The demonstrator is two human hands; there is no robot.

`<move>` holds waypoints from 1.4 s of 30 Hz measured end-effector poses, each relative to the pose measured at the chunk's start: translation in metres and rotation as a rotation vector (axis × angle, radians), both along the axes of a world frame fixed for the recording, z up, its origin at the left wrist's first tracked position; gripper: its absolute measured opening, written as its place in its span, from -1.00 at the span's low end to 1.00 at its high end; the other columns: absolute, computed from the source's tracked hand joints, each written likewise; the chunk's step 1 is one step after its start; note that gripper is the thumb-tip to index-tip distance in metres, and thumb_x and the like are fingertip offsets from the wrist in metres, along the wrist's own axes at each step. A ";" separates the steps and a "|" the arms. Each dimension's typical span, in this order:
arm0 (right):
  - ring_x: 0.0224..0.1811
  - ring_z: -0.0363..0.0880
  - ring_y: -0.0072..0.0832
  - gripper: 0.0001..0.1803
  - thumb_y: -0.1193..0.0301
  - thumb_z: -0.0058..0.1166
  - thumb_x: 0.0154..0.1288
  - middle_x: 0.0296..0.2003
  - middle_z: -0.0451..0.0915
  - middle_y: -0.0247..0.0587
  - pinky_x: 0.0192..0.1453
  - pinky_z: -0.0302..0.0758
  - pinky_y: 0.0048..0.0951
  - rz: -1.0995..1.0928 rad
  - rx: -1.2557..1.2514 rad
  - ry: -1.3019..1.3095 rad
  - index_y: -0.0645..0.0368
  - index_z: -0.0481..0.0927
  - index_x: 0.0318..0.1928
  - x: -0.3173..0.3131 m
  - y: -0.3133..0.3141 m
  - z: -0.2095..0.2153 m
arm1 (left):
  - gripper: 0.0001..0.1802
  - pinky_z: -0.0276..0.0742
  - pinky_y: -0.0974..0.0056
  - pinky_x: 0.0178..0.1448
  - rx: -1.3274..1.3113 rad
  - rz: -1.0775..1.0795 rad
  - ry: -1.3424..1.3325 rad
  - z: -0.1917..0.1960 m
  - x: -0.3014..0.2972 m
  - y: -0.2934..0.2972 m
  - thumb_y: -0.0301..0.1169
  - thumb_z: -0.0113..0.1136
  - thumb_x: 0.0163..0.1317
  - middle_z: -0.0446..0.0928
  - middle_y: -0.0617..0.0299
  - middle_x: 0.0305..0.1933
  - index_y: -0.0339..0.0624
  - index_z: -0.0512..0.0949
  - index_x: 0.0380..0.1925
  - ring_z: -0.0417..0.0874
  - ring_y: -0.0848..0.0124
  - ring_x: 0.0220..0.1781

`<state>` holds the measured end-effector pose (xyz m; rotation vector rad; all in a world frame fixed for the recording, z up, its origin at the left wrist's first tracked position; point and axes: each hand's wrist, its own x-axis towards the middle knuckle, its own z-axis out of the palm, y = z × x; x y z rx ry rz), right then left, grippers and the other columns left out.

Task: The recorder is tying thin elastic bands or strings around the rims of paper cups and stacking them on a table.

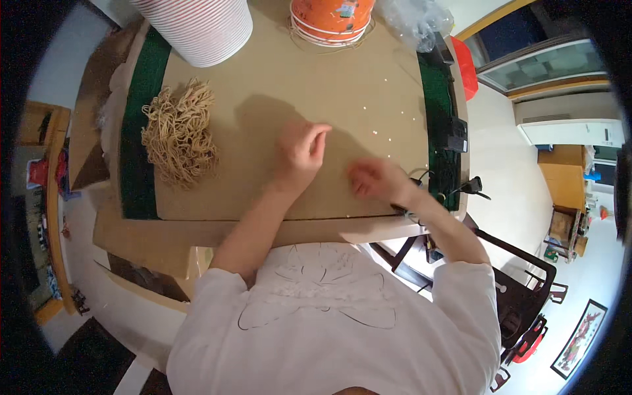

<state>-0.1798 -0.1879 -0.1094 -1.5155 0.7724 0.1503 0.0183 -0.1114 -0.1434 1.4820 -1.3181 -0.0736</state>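
My left hand (304,148) is held above the brown board (263,197) near its middle. Its fingers are curled in and the thumb presses against them, and whatever may be between them is hidden. To its right and a little nearer to me is my right hand (372,179), partly smeared by motion, so its fingers cannot be read clearly. A tangled heap of tan cords (179,135) lies on the board's left side. Several tiny white bits (375,132) are scattered on the right part of the board, past my right hand.
At the far left leans a tall nested stack of white tubs (201,33). An orange bucket (331,20) with white rims stands at the far middle, beside a clear plastic bag (418,23). Black adapters (456,135) and cables line the green right edge.
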 end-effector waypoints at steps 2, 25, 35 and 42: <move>-0.30 0.61 -0.23 -0.76 0.54 -0.05 0.24 -0.19 0.59 -0.13 -0.23 0.56 -0.35 -0.007 -0.266 0.054 0.24 0.51 -0.08 0.014 -0.023 0.003 | -0.78 0.48 0.17 -0.21 0.033 0.032 -0.012 0.000 -0.005 0.002 -0.65 0.22 0.02 0.54 0.19 -0.40 -0.12 0.54 -0.34 0.55 0.18 -0.30; 0.36 0.17 -0.09 -0.41 0.32 -0.08 0.34 0.32 0.19 0.03 0.39 0.16 -0.10 0.215 -1.442 0.168 0.23 0.15 0.32 0.016 -0.125 0.012 | -0.75 0.46 0.16 -0.18 0.085 -0.021 0.057 0.027 0.005 0.007 -0.66 0.16 0.06 0.50 0.16 -0.30 -0.09 0.53 -0.27 0.53 0.16 -0.23; 0.10 0.43 -0.01 -0.60 0.44 -0.07 0.24 0.06 0.43 0.07 0.17 0.39 -0.14 0.211 -1.607 -0.048 0.33 0.36 0.08 0.093 -0.152 -0.024 | -0.81 0.46 0.15 -0.16 0.114 0.022 0.056 0.023 0.009 0.008 -0.62 0.16 0.06 0.49 0.15 -0.30 -0.11 0.54 -0.32 0.52 0.15 -0.22; 0.04 0.48 -0.02 -0.67 0.59 -0.20 0.22 -0.06 0.54 0.14 0.15 0.41 -0.17 -0.053 -1.483 -0.026 0.31 0.51 -0.03 0.089 -0.193 -0.023 | -0.83 0.47 0.16 -0.18 0.126 -0.021 0.062 0.028 0.004 0.010 -0.62 0.15 0.07 0.48 0.15 -0.30 -0.12 0.53 -0.34 0.52 0.15 -0.21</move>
